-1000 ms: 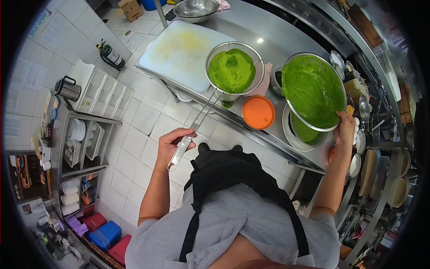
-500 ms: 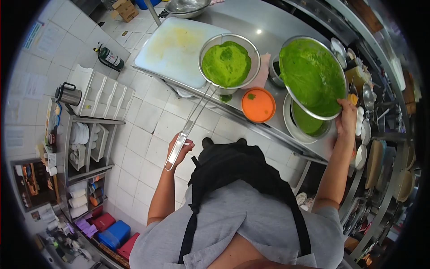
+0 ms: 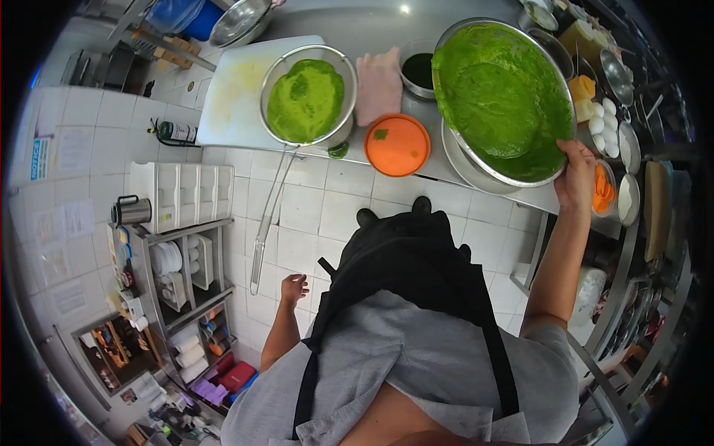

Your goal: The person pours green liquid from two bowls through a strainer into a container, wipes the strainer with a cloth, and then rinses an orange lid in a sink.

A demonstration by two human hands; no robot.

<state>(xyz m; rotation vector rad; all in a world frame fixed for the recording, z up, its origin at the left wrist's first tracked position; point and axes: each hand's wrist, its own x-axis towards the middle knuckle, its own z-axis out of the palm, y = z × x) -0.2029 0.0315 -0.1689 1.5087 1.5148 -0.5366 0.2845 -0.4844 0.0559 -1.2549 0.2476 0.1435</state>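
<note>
My right hand (image 3: 576, 177) grips the near right rim of a large metal bowl (image 3: 559, 172), its inside coated with thick green puree (image 3: 498, 108). The bowl sits tilted over a pale bowl (image 3: 476, 177) at the counter's edge. My left hand (image 3: 295, 288) hangs away from the counter with loosely curled fingers and nothing in them. Nearest to it is the long wire handle (image 3: 262, 249) of a mesh strainer (image 3: 351, 85). More green puree (image 3: 305, 102) fills the strainer, which rests over a container by the cutting board.
A white cutting board (image 3: 230, 89) lies on the left of the steel counter (image 3: 338, 22). An orange-lidded tub (image 3: 398, 146), a pink cloth (image 3: 377, 83) and a small metal pot (image 3: 418, 70) stand between strainer and bowl. Eggs (image 3: 606, 126) are at the right.
My left hand has let go of the strainer handle and drawn back toward my body. My right hand still holds the bowl, now nearer level. The view has shifted.
</note>
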